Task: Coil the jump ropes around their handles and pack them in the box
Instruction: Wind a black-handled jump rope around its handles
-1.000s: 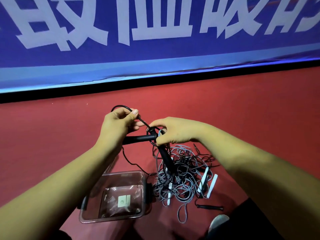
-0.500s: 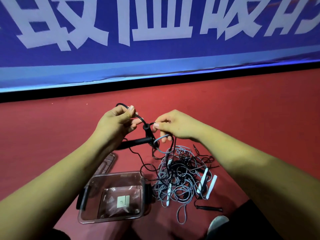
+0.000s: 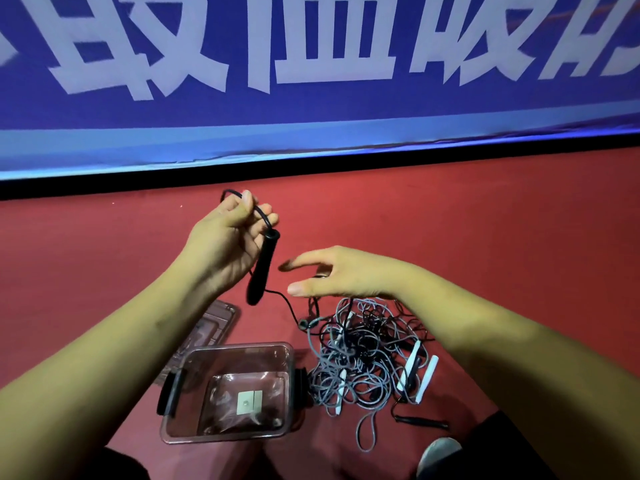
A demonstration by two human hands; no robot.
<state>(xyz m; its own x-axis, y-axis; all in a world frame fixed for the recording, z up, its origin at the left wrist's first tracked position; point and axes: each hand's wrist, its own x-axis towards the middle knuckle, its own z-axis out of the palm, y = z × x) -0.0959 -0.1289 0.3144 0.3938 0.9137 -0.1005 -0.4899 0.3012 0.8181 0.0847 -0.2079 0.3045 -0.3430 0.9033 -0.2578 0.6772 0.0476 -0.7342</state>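
My left hand (image 3: 227,244) is raised above the floor, pinching the black cord of a jump rope. Its black handle (image 3: 262,268) hangs down from my fingers, nearly upright. The cord runs from the handle's lower end into a tangled pile of grey and black jump ropes (image 3: 363,355) with white handles (image 3: 427,377) on the red floor. My right hand (image 3: 332,273) hovers over the pile with fingers spread, holding nothing. A clear plastic box (image 3: 228,389) with black side clips stands open to the left of the pile.
The box's clear lid (image 3: 207,332) lies flat behind the box. A loose black handle (image 3: 420,420) rests by the pile's near edge. A shoe tip (image 3: 438,452) shows at the bottom right. A blue banner (image 3: 311,81) with large white characters runs along the back.
My right hand let go of the black handle and cord and moved right and down, opening. My left hand rose with the cord, and the handle swung from level to hanging.
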